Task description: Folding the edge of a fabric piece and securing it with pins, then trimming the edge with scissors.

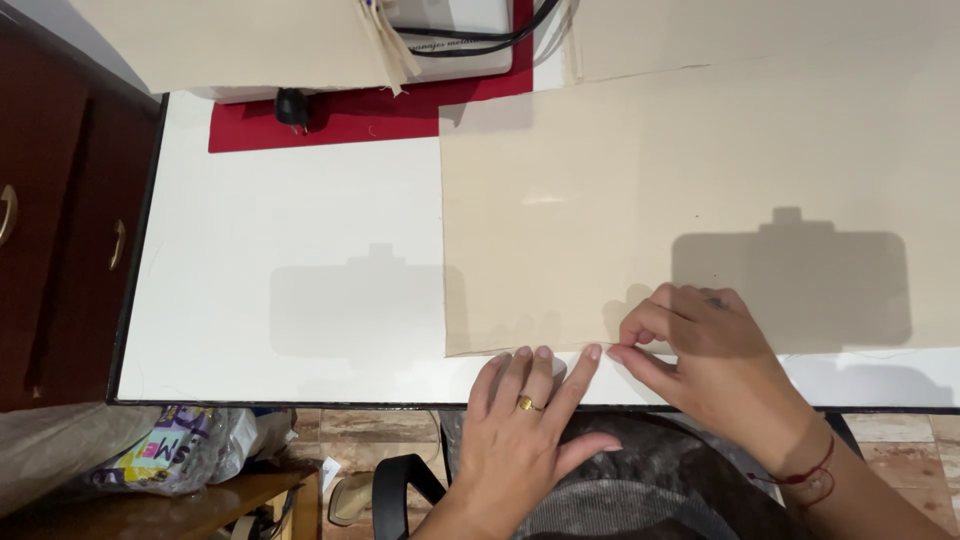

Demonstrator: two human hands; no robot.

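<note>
A large sheet of beige fabric (680,190) lies flat on a white table (280,250), its near edge close to the table's front. My left hand (525,425), with a gold ring, rests with fingertips pressing down on that near edge, fingers flat and together. My right hand (705,360), a red cord at the wrist, pinches the same fabric edge between thumb and forefinger just to the right of my left fingertips.
A white sewing machine (450,30) on a red mat (370,110) stands at the back, with black cables and more beige fabric (240,40) draped left. A dark wooden cabinet (60,220) flanks the left. Plastic bags (170,450) sit below the table's front-left corner.
</note>
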